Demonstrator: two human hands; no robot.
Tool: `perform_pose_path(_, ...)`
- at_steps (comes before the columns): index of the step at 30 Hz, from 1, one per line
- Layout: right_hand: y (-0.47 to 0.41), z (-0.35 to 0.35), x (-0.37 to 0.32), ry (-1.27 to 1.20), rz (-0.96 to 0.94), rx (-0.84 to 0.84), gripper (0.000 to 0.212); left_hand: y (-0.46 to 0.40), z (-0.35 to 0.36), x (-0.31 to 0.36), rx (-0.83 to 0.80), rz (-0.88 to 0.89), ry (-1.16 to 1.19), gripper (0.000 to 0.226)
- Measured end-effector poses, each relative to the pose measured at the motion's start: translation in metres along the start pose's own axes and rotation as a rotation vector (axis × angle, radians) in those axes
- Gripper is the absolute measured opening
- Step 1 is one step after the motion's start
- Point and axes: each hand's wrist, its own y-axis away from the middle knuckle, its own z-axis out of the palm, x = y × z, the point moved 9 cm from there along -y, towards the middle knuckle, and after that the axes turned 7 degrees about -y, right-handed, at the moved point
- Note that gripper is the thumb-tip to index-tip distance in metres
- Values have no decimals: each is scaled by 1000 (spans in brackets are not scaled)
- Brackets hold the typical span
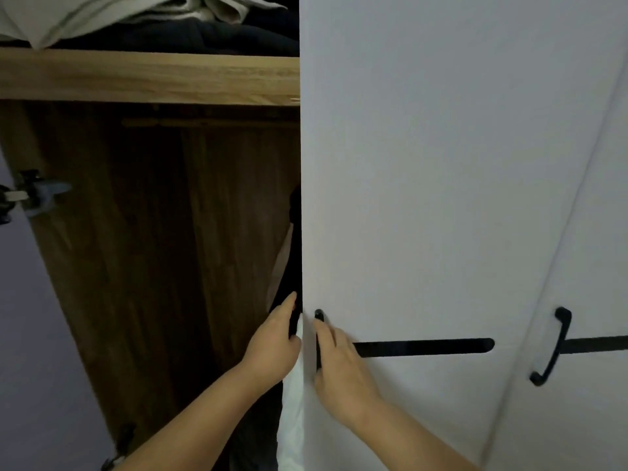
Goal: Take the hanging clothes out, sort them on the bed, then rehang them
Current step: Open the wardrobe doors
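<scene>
I face a wardrobe whose left side stands open with a dark wooden inside. A white door (424, 198) covers the middle. Hanging clothes show only as a dark and white strip (291, 419) at the door's left edge; the rest is hidden behind the door. My left hand (275, 341) reaches into that gap, fingers curled on the dark garment. My right hand (339, 362) lies on the door's black handle (318, 316), fingers wrapped around it. A hanging rail (204, 123) runs across the top of the open part with nothing on its visible length.
A wooden shelf (146, 76) above holds folded dark and pale textiles (142, 18). The opened left door (30, 317) shows a hinge (30, 195). Another white door with a black handle (552, 348) stands at the right.
</scene>
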Motion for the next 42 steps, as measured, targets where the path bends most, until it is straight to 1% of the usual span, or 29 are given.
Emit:
perform_pose_path(3, -10, 8, -6, -16, 15, 52, 75, -22, 3, 2, -128, 111, 155, 69)
perform_pose_path(6, -15, 14, -7, -47, 64, 104, 73, -33, 5, 3, -218, 169, 244, 60)
perform_pose_path(9, -11, 14, -6, -82, 108, 124, 67, -37, 2, 0, -212, 154, 306, 51)
perform_pose_path(15, 12, 6, 1, -189, 182, 171, 45, -22, 3, 3, -272, 159, 333, 47)
perform_pose_path(22, 55, -1, 3, -249, 200, 201, 50, 19, 3, 18, -270, 195, 262, 52)
perform_pose_path(26, 86, -8, 3, -282, 194, 184, 53, 52, 6, 33, -282, 200, 239, 49)
perform_pose_path(29, 112, -17, 5, -247, 185, 193, 49, 80, 10, 47, -301, 199, 241, 46)
perform_pose_path(35, 182, -42, 15, -172, 163, 265, 38, 142, 32, 85, -369, 236, 254, 40)
perform_pose_path(38, 198, -47, 18, -158, 172, 272, 41, 153, 34, 96, -386, 258, 266, 39)
perform_pose_path(42, 239, -66, 43, -137, 242, 325, 46, 181, 57, 133, -472, 315, 309, 37)
